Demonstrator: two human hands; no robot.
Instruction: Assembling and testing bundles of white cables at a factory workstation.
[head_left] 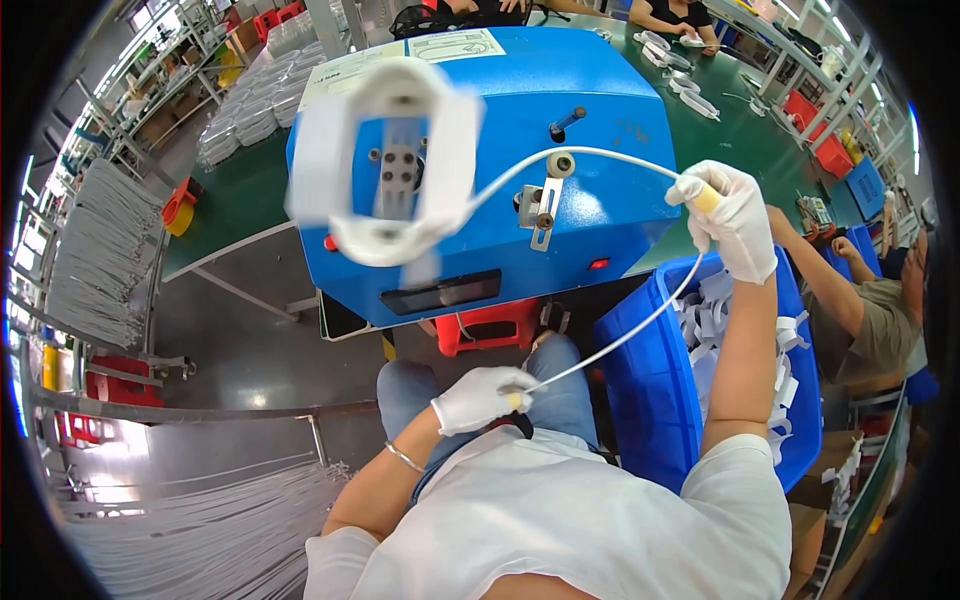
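A white cable runs from my left hand up to my right hand, then arcs over to a blurred white loop on the front of a blue machine. My right hand, in a white glove with yellow tape on a finger, is raised at the machine's right side and closed on the cable. Low over my lap, my left hand, gloved likewise, pinches the cable's lower stretch. The loop's smeared outline hides its detail; a metal block with dark screws shows inside it.
A blue bin of white strips stands by my right arm. Grey-white cables hang on a rack at left; more lie on a lower-left rack. Clear trays are stacked behind. Co-workers sit at the green table and at right.
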